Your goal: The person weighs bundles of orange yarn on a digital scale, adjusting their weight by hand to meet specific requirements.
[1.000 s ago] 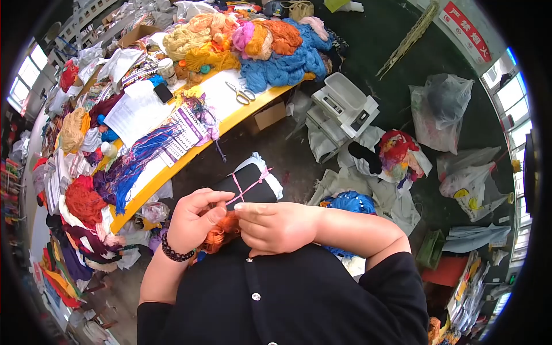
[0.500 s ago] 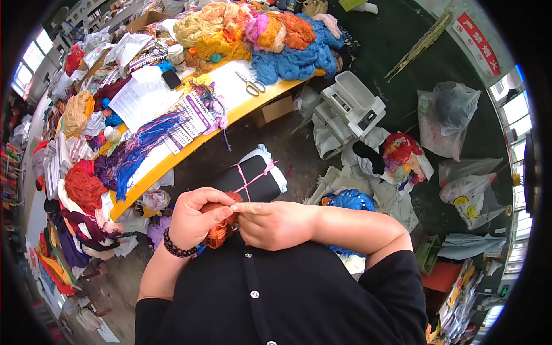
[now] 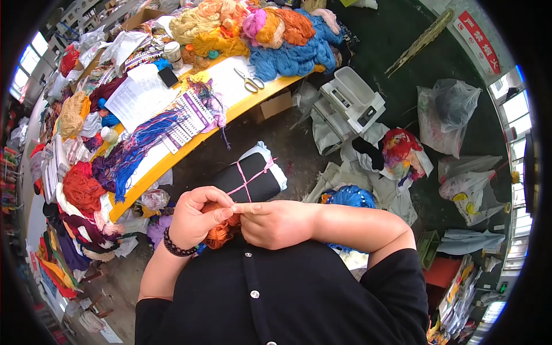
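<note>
Rust-orange yarn (image 3: 221,231) hangs in front of the black shirt, between and below the hands. My left hand (image 3: 204,216) is closed in a pinch at the yarn, thumb against forefinger. Its fingertips meet those of my right hand (image 3: 265,223), whose fingers are curled in; whatever it grips is too small to make out. Beyond the hands lies a black bundle (image 3: 231,180) tied with pink string, with pale cloth at its right end.
A yellow-edged table (image 3: 150,179) curves across the left, bearing multicoloured threads (image 3: 140,150), scissors (image 3: 249,81), a phone (image 3: 168,77) and blue yarn (image 3: 293,56). A white machine (image 3: 351,103), plastic bags (image 3: 449,118) and a blue yarn ball (image 3: 352,196) are to the right.
The view has shifted very slightly. Both hands keep nearly the same pose, with fingertips together at the orange yarn.
</note>
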### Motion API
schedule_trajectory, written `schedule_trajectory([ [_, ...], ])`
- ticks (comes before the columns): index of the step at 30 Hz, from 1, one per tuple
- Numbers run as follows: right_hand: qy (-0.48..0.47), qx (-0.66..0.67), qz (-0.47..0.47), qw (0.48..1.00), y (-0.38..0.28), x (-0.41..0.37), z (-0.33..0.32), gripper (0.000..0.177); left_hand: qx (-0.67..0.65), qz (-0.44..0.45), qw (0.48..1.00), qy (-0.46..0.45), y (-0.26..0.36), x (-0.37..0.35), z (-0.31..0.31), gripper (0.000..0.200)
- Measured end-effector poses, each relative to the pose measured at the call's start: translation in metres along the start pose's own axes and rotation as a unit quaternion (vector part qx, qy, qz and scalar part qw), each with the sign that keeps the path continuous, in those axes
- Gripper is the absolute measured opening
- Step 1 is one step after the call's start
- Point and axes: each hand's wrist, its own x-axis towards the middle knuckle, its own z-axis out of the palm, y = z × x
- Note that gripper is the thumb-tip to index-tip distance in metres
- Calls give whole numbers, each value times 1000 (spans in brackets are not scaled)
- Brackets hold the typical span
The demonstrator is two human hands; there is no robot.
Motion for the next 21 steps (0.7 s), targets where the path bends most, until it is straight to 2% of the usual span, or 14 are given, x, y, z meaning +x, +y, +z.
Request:
schedule_trajectory([
  [5,-7,6,-14,1000,2,-2,5,15,10,-11,1000,-7,2,1,-4,7],
  [7,34,-12,-32,999,2,-2,10,14,56,-23,997,-39,7,2,-7,7],
  [11,37,-3,-61,997,5,-1,9,15,55,-39,997,-46,12,2,-10,6],
  [13,27,10,-90,996,5,1,9,16,89,-28,992,-87,14,2,-15,6],
  [21,24,50,-115,992,8,7,10,18,59,-46,993,-88,12,-3,-19,10],
])
